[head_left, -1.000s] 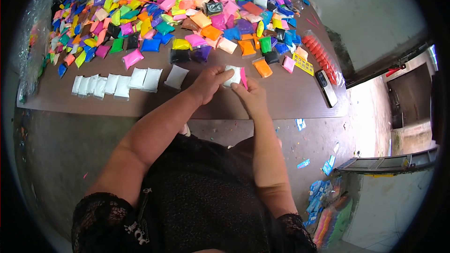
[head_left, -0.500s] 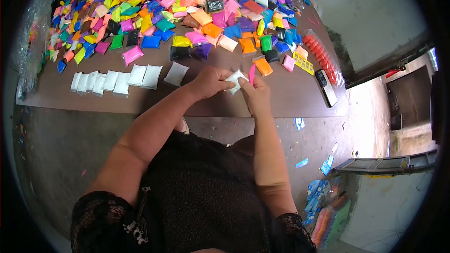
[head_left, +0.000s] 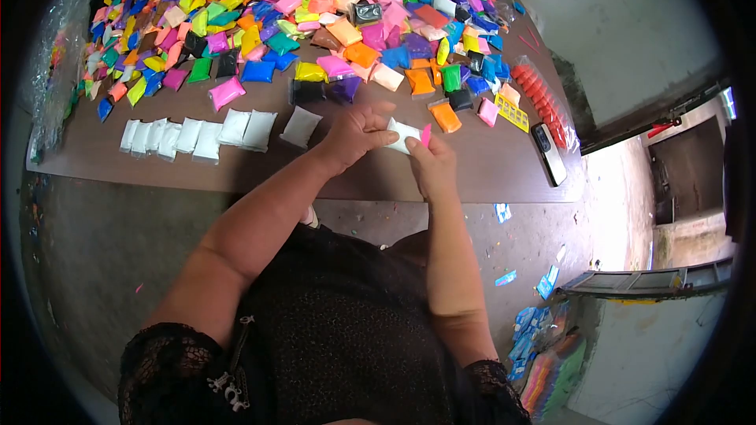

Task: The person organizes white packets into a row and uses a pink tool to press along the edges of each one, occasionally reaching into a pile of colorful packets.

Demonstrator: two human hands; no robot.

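Observation:
A small white packet [head_left: 404, 134] is held between both hands above the table's near part. My left hand [head_left: 359, 135] pinches its left end between thumb and fingers. On the other end are the thumb and fingers of my right hand [head_left: 433, 165], with a pink strip [head_left: 426, 135] showing beside the packet. Left of my left hand lies a single white packet [head_left: 300, 127]. Farther left, several white packets [head_left: 188, 135] lie in an overlapping row. An orange packet [head_left: 445, 116] is just beyond my right hand.
Many coloured packets [head_left: 339, 31] are heaped across the table [head_left: 260, 169]. At the right lie a phone [head_left: 549, 154], a yellow card [head_left: 512, 112] and a clear bag of red pieces [head_left: 543, 102]. Clear plastic [head_left: 59, 71] hangs at the left edge. Blue wrappers [head_left: 529, 330] are on the floor.
The white packet has turned in my hands and now lies flatter and lengthwise between them. My left fingers have spread up slightly. Less of the pink strip shows.

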